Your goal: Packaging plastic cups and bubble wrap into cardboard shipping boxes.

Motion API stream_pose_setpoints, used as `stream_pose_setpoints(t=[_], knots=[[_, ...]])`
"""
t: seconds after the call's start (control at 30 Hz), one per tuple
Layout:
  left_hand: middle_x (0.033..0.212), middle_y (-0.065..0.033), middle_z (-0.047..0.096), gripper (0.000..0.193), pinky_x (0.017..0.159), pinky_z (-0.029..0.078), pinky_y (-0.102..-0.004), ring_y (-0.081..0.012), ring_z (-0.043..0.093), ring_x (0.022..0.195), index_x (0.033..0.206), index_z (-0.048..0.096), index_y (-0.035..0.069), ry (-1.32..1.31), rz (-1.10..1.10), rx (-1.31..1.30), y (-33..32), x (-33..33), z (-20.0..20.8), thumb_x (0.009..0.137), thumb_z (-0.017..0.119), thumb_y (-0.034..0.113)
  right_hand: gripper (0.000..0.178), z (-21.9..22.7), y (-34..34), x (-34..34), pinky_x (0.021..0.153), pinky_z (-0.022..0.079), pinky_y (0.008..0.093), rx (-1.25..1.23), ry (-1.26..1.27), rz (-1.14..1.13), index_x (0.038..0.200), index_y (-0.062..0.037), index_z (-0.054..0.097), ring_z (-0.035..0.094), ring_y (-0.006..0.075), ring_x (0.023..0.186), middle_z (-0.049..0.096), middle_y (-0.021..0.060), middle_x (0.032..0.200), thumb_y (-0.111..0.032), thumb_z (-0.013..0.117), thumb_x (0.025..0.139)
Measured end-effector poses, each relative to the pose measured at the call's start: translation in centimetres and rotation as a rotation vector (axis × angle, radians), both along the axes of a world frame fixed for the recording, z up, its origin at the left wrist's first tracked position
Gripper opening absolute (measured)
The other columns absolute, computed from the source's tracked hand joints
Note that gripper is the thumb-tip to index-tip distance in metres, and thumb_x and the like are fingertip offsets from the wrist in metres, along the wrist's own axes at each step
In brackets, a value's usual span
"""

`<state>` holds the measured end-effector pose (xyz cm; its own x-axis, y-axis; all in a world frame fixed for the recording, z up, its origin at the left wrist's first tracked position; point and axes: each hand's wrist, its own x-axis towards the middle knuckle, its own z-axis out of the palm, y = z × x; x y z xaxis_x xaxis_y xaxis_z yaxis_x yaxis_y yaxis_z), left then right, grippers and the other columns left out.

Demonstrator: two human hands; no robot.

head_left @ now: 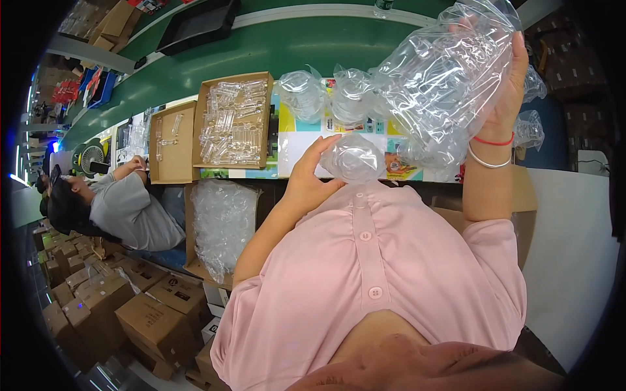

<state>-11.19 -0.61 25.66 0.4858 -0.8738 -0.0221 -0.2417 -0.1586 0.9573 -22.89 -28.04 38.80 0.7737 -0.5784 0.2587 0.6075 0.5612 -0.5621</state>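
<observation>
My left hand (309, 177) curves its thumb and fingers round the side of a clear round plastic piece (355, 160), close to my chest. It looks like a cup or lid; its exact kind is hard to make out. Up at the right, my right hand (511, 88) grips a large clear plastic bag (438, 81). Shiny, see-through pieces show inside the bag, and some of my fingers are hidden behind its film. Two wrapped bundles of clear round pieces, a left one (302, 96) and a right one (352, 96), stand on the table beyond my left hand.
An open cardboard tray (268, 124) holds many small clear tubes; a shallower tray (175, 146) beside it holds a few. A box of clear plastic pieces (225, 225) sits below. At the left another person (134, 212) works. A green surface (293, 42) runs behind, with a black tray (195, 25).
</observation>
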Motion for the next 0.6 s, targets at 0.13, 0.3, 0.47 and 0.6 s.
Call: stream_pose_setpoints(t=[0.13,0.3,0.47,0.6], knots=[[0.126,-0.0088,0.054,0.071,0.106,0.034,-0.0403,-0.0267,0.049,0.119,0.125,0.05,0.01,-0.18,0.017,-0.017,-0.2,0.1,-0.5,0.061,0.078,0.002,0.047,-0.2,0.3,0.2,0.094,0.045,0.0477,-0.003,-0.014,0.1,0.118,-0.0034,0.055,0.055,0.0361,0.11,0.058,0.0196,0.115,-0.042,0.044,0.094],[0.125,-0.0075,0.055,0.068,0.109,0.03,-0.0431,-0.0258,0.05,0.119,0.123,0.051,0.011,-0.234,-0.034,-0.086,-0.5,0.7,-2.4,0.061,0.076,0.0,0.048,-0.7,1.0,0.4,0.095,0.045,0.0468,0.037,0.016,0.078,0.119,-0.0036,0.056,0.054,0.0358,0.111,0.058,0.0184,0.117,-0.043,0.043,0.093],[0.129,-0.0087,0.051,0.074,0.111,0.026,-0.0432,-0.0269,0.043,0.126,0.126,0.048,0.011,-0.296,-0.061,-0.075,-0.2,1.3,-3.6,0.059,0.078,0.001,0.049,-1.6,0.8,0.1,0.096,0.044,0.0459,0.032,0.056,-0.019,0.12,-0.0033,0.055,0.052,0.0359,0.113,0.056,0.0184,0.12,-0.043,0.043,0.094],[0.135,-0.0109,0.045,0.085,0.111,0.024,-0.0433,-0.0298,0.036,0.131,0.132,0.043,0.01,-0.232,-0.043,0.04,0.2,1.2,-2.7,0.057,0.082,0.007,0.05,-1.9,0.8,0.2,0.097,0.043,0.0455,0.029,0.072,-0.051,0.122,-0.003,0.053,0.052,0.0359,0.114,0.055,0.0197,0.121,-0.043,0.043,0.093]])
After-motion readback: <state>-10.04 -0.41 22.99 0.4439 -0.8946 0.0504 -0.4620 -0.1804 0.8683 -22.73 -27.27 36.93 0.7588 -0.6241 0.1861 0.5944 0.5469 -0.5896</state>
